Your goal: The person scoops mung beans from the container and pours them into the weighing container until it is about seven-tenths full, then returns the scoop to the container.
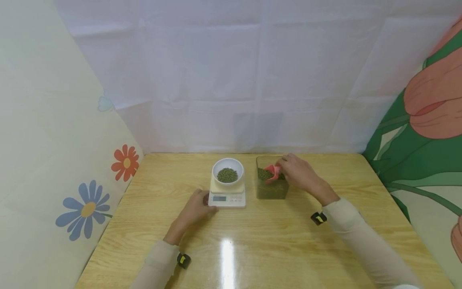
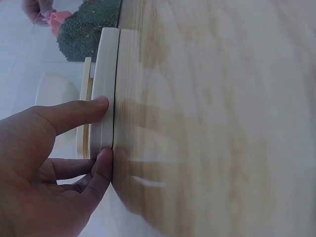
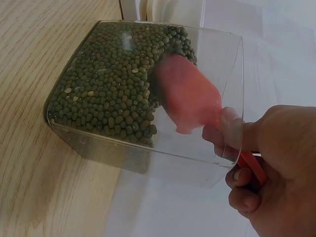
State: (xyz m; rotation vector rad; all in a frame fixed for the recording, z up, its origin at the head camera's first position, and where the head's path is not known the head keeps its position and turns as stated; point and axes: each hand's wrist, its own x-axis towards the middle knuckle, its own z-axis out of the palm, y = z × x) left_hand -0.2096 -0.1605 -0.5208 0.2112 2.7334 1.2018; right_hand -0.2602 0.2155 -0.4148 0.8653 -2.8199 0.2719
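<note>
A pink scoop (image 3: 190,91) is gripped by its handle in my right hand (image 1: 297,172). Its bowl dips into the mung beans (image 3: 103,81) inside a clear square container (image 1: 271,190). To the left stands a white kitchen scale (image 1: 227,200) bearing a white bowl (image 1: 228,162) with a small heap of mung beans (image 1: 227,175) in it. My left hand (image 1: 196,208) holds the scale at its front left corner, thumb (image 2: 81,113) against one side and fingertips (image 2: 102,165) against another. The scale's display (image 1: 219,198) is too small to read.
Scale and container stand side by side near the back of a wooden table (image 1: 231,237), with a narrow gap between them. A white cloth (image 1: 202,72) hangs behind. Flower-printed panels (image 1: 65,160) flank both sides.
</note>
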